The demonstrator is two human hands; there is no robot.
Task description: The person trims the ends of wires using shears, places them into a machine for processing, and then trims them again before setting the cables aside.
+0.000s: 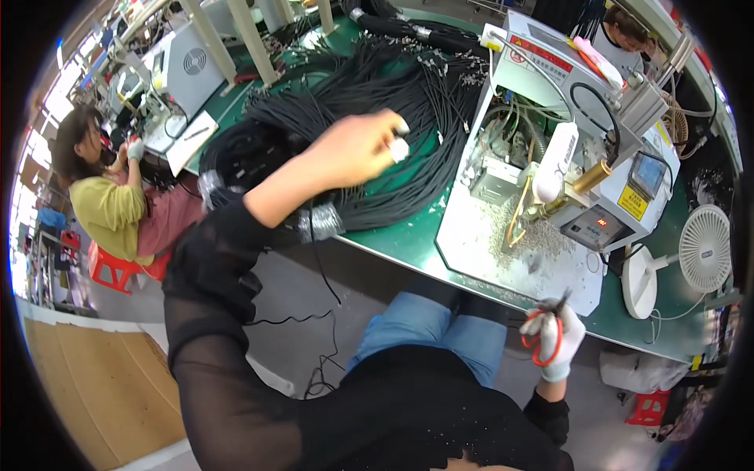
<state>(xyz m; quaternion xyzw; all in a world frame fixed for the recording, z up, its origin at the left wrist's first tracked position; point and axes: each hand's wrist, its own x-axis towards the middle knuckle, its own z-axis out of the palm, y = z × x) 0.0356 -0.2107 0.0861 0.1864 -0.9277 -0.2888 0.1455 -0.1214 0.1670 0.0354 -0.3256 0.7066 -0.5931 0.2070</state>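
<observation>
My left hand [353,149] is bare, with white coverings on its fingertips. It hangs over a big heap of black cables [393,86], fingers loosely bent and tips apart, and I see nothing between them. Many cables in the heap end in small metal terminals. My right hand [561,341], in a white glove, grips red-handled scissors [547,353] near the table's front edge. Their dark blades point up toward a bench machine [542,180]. Small metal scraps [542,245] litter the machine's white base plate [471,247].
A small white fan [705,250] stands on the green table [400,250], right of the machine. Loose black cable [334,353] trails on the floor. At the left a seated co-worker [106,188] works at another bench; another person [620,39] is beyond the machine.
</observation>
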